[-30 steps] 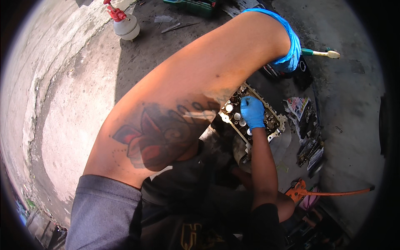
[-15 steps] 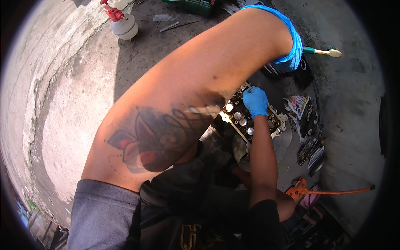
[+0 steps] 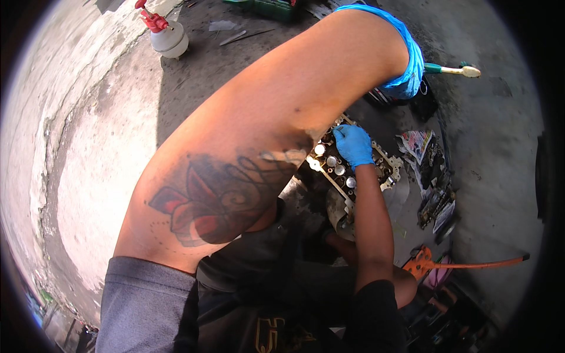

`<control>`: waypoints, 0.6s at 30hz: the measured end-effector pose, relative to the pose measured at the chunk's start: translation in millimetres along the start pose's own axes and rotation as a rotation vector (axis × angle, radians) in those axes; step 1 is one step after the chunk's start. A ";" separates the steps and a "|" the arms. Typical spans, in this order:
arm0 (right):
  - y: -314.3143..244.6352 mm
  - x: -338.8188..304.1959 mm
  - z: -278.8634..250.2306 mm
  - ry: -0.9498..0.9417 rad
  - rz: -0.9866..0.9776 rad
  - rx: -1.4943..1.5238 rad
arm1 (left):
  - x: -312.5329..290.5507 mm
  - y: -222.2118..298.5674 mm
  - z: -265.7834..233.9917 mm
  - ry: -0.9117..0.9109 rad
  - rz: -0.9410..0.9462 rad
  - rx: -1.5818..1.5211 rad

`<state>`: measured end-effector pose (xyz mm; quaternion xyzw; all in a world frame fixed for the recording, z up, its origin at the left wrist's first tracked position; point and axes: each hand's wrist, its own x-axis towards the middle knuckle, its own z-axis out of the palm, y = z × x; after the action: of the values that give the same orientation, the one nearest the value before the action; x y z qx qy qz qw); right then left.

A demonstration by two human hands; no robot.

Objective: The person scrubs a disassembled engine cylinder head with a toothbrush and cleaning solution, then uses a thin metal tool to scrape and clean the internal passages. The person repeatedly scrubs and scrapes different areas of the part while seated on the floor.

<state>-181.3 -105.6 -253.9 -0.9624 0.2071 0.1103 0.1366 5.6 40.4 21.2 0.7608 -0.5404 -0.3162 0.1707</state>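
Note:
My left arm stretches across the view, its blue-gloved hand (image 3: 406, 88) bent down at the far right. A toothbrush (image 3: 453, 70) with a green and cream handle juts out from this glove, bristles up. The glove appears closed round its handle, though my fingers are hidden. Below lies an engine cylinder head (image 3: 335, 182) with several round, shiny metal cups in it. My right hand (image 3: 355, 146), also in a blue glove, rests over its upper part with the fingers curled inward. Whatever they grip is hidden. My left forearm covers the head's left side.
A white pump sprayer (image 3: 169, 41) with a red top stands at the far left. Crumpled newspaper (image 3: 416, 146) and small metal parts (image 3: 436, 207) lie right of the cylinder head. Nearer is an orange tool with a long handle (image 3: 477, 265). A green case (image 3: 265, 8) sits at the back.
The whole view has shifted slightly. My right hand has moved a little left over the cylinder head and tilted. My left hand and the toothbrush keep nearly the same pose.

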 end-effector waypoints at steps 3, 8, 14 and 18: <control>-0.2 2.6 4.6 0.001 -0.008 -0.058 | -0.6 1.2 -0.1 0.000 0.003 -0.001; -13.3 -18.6 11.7 0.118 -0.166 -0.234 | -5.5 3.8 -3.4 0.003 0.009 0.002; -31.5 -24.2 20.7 0.241 0.086 -0.255 | -9.4 -1.7 -11.6 0.002 0.040 -0.027; -28.7 -6.4 10.9 0.048 0.234 -0.160 | -15.5 -19.5 -17.2 -0.006 0.162 -0.079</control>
<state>-176.5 -74.7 -256.1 -0.9420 0.3115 0.1184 0.0407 27.6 60.3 26.8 0.7063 -0.5878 -0.3248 0.2240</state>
